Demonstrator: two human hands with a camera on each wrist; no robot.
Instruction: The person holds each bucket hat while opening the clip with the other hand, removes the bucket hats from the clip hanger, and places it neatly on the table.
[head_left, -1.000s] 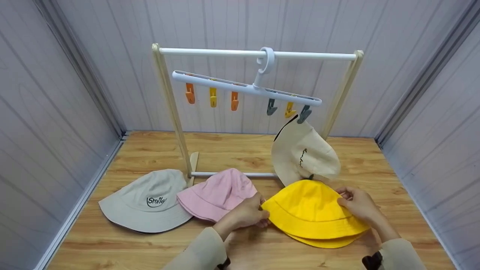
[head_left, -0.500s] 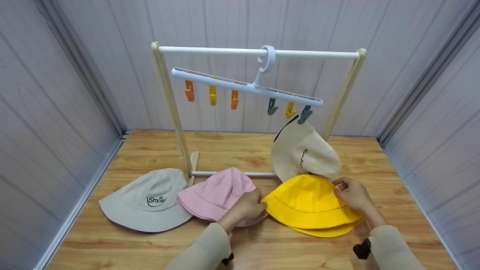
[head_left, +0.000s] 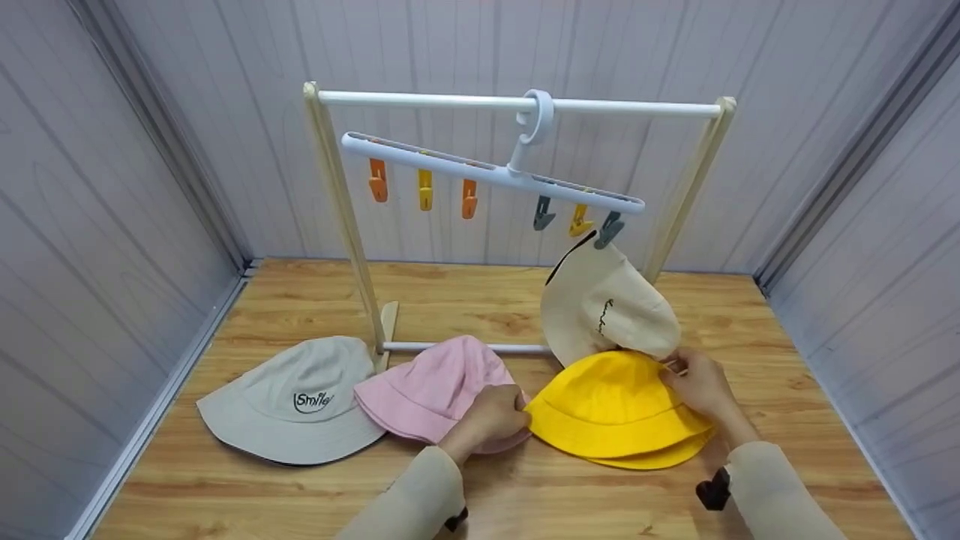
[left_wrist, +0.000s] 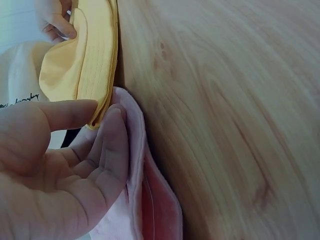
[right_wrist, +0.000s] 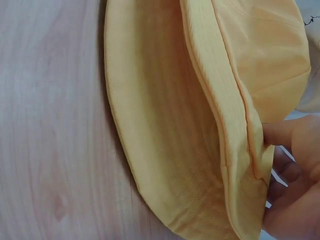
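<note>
A yellow bucket hat (head_left: 619, 405) lies folded flat on the wooden table, its two brim edges spread slightly apart at the front. My left hand (head_left: 495, 412) pinches the hat's left brim tip between thumb and fingers, over the right edge of a pink bucket hat (head_left: 450, 386). At the yellow hat's right side, my right hand (head_left: 699, 381) holds the fabric where crown meets brim, thumb in front and fingers behind. Just behind, a cream bucket hat (head_left: 637, 307) with black script hangs by its brim from a grey clip (head_left: 609, 229); the yellow crown overlaps its lower part.
A white hanger (head_left: 480, 172) with orange, yellow and grey clips hangs tilted, right end lower, from the white rail (head_left: 420, 99) of a wooden-sided rack. A grey "Smile" bucket hat (head_left: 296, 405) lies at the left. Panelled walls surround the table.
The yellow hat has shifted back and slightly left across the table, its front brim further from me. My right hand has moved back and left with it; the left hand has barely moved.
</note>
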